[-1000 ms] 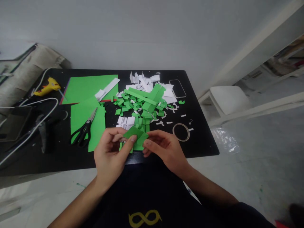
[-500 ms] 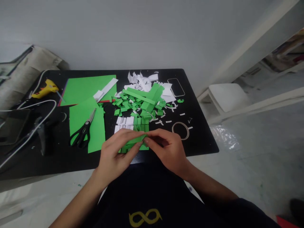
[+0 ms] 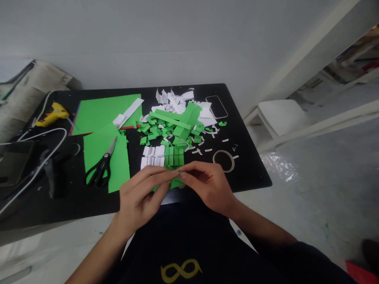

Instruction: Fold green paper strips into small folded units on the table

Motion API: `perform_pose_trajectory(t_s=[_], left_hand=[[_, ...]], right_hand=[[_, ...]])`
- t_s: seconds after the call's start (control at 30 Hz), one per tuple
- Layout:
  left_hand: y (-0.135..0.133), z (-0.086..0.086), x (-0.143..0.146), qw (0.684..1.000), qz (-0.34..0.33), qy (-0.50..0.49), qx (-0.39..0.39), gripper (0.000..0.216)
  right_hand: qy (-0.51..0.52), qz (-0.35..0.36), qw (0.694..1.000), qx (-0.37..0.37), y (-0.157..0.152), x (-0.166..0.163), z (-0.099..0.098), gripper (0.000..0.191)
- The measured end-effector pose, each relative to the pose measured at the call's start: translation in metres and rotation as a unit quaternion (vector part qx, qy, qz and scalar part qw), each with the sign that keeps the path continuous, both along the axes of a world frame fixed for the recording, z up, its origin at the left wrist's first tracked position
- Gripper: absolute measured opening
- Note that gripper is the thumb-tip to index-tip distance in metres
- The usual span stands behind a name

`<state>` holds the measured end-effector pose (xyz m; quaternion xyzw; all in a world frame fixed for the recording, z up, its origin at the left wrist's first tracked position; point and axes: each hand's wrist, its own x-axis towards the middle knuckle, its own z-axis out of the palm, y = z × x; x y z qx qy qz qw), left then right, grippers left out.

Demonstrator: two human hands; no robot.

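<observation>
Close to the table's front edge, my left hand (image 3: 143, 191) and my right hand (image 3: 211, 187) meet at the fingertips. Between them they pinch a small green paper piece (image 3: 177, 173), mostly covered by the fingers. Under the hands lies more green paper (image 3: 177, 183). Just beyond the fingers, folded green paper pieces (image 3: 174, 156) sit in neat rows, touching a block of folded white paper pieces (image 3: 152, 154) on their left. My left hand partly covers that white block.
Behind is a heap of green strips (image 3: 186, 121) and white scraps (image 3: 174, 102). Black-handled scissors (image 3: 103, 167) rest on a green sheet (image 3: 120, 177). A yellow glue gun (image 3: 53, 114) and white cable lie left. A tape roll (image 3: 223, 161) sits right, near a stool (image 3: 281, 116).
The left thumb has dropped and drawn back from the fingertips, and the green piece shows less between the fingers. Both hands stay together; the view has shifted slightly.
</observation>
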<state>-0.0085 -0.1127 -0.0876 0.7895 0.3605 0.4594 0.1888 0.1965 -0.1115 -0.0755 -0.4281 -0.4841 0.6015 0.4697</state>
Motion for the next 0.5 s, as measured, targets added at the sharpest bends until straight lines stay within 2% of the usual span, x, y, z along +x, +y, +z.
perform_pose_trajectory(t_s=[0.23,0.5], left_hand=[[0.0002,0.0036,0.0018,1.0,0.0,-0.016,0.0,0.035],[0.0031,0.0102,0.0027,0.999,-0.026,-0.023,-0.013,0.03]], right_hand=[[-0.001,0.009,1.0,0.005,-0.0014,0.0003,-0.0031,0.01],[0.045,0.027,0.997,-0.051,0.0029,0.0021,0.0011,0.014]])
